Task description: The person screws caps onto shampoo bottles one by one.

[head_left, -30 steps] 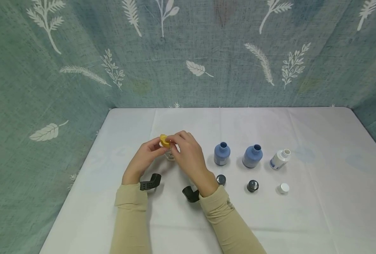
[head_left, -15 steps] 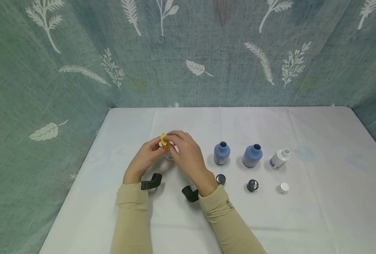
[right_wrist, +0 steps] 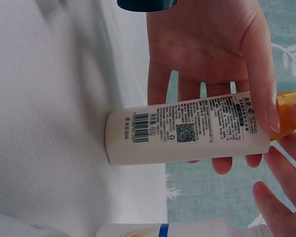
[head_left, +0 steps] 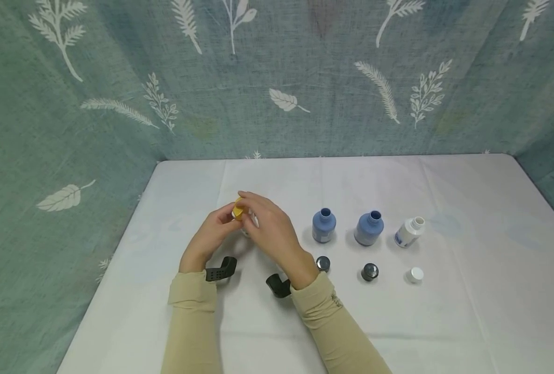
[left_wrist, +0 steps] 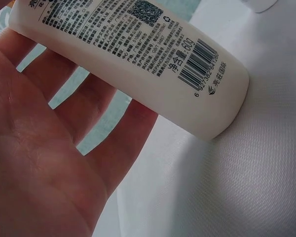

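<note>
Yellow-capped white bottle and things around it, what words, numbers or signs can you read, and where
"净含量: 60g": tall white plastic bottle
"6 927382": its barcode, later digits unclear
"REPANO", apparently: near its yellow cap
Recycling sign: beside QR code
Other print here, or on round blue bottles and open white bottle: too small

On the held bottle (right_wrist: 187, 129) and yellow cap (right_wrist: 286, 118) we see smooth plastic; from there, semi-matt plastic blue bottles (head_left: 323, 228) at three o'clock, glossy black caps (head_left: 369, 271) near four, the bench (head_left: 267, 332) finely woven cloth, the curtain (head_left: 323, 78) at twelve rougher cloth.
</note>
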The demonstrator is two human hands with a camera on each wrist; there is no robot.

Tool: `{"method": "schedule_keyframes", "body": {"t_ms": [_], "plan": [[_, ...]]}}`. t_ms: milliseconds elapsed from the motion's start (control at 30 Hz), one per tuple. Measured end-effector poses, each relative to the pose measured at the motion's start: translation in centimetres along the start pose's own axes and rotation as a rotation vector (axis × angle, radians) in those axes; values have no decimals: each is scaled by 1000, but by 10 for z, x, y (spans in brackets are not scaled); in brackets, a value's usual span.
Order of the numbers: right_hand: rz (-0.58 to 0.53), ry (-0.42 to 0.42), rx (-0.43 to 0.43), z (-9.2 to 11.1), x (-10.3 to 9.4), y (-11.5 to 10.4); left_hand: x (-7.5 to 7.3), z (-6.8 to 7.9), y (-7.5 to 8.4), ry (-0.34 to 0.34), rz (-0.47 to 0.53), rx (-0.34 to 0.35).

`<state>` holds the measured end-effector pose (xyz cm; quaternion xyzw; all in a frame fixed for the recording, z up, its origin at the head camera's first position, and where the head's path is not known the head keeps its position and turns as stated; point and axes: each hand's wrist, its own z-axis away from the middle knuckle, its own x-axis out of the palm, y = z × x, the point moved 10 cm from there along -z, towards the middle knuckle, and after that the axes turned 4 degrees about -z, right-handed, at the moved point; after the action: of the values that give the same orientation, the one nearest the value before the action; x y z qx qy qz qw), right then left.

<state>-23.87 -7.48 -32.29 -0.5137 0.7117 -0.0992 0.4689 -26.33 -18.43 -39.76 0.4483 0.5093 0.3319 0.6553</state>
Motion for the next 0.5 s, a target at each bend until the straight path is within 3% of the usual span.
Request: {"method": "schedule_keyframes", "body": {"t_ms": [233, 500], "plan": [[21, -17, -21, -1, 2, -2, -1, -7, -16, -7, 6, 28], [40, 1, -14, -1, 2, 1, 2, 0, 2, -15, 20, 28]]}}
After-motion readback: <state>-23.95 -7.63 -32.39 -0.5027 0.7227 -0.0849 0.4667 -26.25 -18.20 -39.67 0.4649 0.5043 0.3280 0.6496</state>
